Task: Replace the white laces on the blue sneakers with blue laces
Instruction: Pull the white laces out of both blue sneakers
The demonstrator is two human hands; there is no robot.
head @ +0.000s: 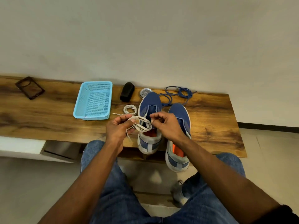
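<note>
Two blue sneakers stand side by side on the wooden bench, toes pointing away: the left sneaker (149, 107) and the right sneaker (179, 113), both without laces. My left hand (117, 128) holds a looped bundle of white lace (140, 124) above the left sneaker's opening. My right hand (166, 123) pinches the bundle's right side with curled fingers. A second white lace (130, 109), coiled, lies on the bench left of the left sneaker. Loose blue laces (178, 94) lie in a tangle behind the sneakers.
A light-blue plastic basket (80, 101) sits at the left on the wooden bench (48, 120). A black cylinder (127, 91) and a round silver tin (145, 92) stand at the back. A dark phone case (30, 87) lies far left. My knees are below the bench edge.
</note>
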